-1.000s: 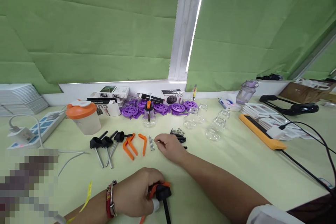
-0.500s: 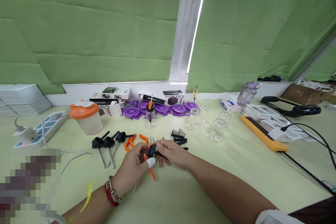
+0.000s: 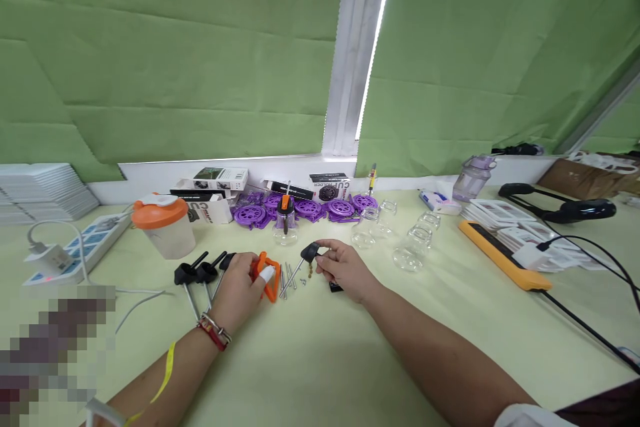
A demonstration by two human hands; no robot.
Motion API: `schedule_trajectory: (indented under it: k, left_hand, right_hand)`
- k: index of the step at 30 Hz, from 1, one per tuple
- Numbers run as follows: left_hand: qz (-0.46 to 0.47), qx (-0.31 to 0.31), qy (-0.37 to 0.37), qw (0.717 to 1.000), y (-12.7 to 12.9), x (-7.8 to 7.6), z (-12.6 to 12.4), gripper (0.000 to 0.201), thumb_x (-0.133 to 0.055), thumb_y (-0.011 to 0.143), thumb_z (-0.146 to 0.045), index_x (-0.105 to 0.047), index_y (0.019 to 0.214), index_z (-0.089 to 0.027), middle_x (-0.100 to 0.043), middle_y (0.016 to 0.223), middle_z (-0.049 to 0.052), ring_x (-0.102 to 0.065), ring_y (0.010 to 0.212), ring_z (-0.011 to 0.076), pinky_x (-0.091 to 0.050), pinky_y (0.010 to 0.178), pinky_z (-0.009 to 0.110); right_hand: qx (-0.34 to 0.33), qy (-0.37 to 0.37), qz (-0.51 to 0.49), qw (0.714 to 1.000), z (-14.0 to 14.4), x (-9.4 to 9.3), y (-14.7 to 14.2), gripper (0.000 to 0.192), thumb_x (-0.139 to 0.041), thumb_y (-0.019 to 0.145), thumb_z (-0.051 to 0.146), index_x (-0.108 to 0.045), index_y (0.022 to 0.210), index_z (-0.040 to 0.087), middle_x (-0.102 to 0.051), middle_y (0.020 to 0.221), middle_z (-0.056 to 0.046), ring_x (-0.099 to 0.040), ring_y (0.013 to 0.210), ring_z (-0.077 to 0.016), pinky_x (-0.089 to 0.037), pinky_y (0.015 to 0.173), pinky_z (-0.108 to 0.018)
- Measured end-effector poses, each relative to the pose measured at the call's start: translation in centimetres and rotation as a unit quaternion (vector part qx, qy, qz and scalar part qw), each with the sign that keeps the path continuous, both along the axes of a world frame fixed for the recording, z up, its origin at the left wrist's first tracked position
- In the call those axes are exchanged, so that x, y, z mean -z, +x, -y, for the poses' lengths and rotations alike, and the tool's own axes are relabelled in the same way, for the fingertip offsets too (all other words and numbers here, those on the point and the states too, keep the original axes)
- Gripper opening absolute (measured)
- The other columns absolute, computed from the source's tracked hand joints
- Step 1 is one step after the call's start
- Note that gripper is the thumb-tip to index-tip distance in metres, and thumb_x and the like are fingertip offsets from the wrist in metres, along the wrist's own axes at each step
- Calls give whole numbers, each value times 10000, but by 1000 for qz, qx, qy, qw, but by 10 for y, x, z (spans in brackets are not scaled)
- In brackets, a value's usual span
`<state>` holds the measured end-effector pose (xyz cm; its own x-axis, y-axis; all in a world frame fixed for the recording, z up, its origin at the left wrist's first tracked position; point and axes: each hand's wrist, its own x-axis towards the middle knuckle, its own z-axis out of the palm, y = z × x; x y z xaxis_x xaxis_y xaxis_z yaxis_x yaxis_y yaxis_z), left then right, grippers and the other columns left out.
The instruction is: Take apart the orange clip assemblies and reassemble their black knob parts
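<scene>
My left hand point(image 3: 245, 283), a white wrap on its thumb, is closed on an orange plastic part point(image 3: 273, 291) low over the table; its fingers hide some of the orange. My right hand point(image 3: 347, 268) pinches a black plastic cap point(image 3: 311, 251) by its short arm. From that cap a thin metal rod point(image 3: 291, 278) slants down to the left. Several loose metal rods point(image 3: 285, 283) and small screws point(image 3: 303, 281) lie between the hands. Beside my left hand, black caps with rods point(image 3: 186, 273) rest on the table, one partly covered by the hand.
Purple plastic reels point(image 3: 251, 215) line the back by small boxes point(image 3: 220, 178). A clear jar with a black-and-orange top point(image 3: 285, 220) stands ahead, glass jars point(image 3: 411, 250) to its right. At left are an orange-lidded cup point(image 3: 167, 230) and power strip point(image 3: 85, 250); at right, an orange bar point(image 3: 500, 255).
My hands have moved apart. The right has carried the black cap and rod up and away from the left, which has shifted left with the orange part.
</scene>
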<state>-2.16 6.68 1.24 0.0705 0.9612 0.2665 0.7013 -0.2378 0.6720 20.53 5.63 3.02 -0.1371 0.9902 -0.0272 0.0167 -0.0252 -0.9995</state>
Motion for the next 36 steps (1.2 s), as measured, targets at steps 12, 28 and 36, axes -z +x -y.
schedule_trajectory:
  k: [12,28,36]
  left_hand:
    - [-143,108,141,974,7,-7,25,347,-402,835,-276,-475,1154,-159,-503,1182,144,-488,1083,272,-419,879,393]
    - [-302,-195,-79,930,-80,-62,-20,562,-342,753,-178,-308,1313,-159,-636,768,176,-601,634,340,-394,477,349]
    - [-330,-152,-156,919,-92,-39,-26,232,-392,727,-162,-507,926,-135,-640,844,217,-630,725,365,-432,542,415]
  right_hand:
    - [-43,21,-20,999,8,5,-10,419,-580,755,358,-486,1121,177,-598,665,11,-411,464,-62,-347,484,-213]
    - [-97,36,55,993,17,15,-24,429,-518,821,333,-414,1219,213,-581,879,-34,-562,664,-114,-410,565,-240]
    - [-109,96,104,984,8,18,-28,413,-516,820,310,-415,1212,229,-570,884,-22,-549,684,-114,-451,657,-281]
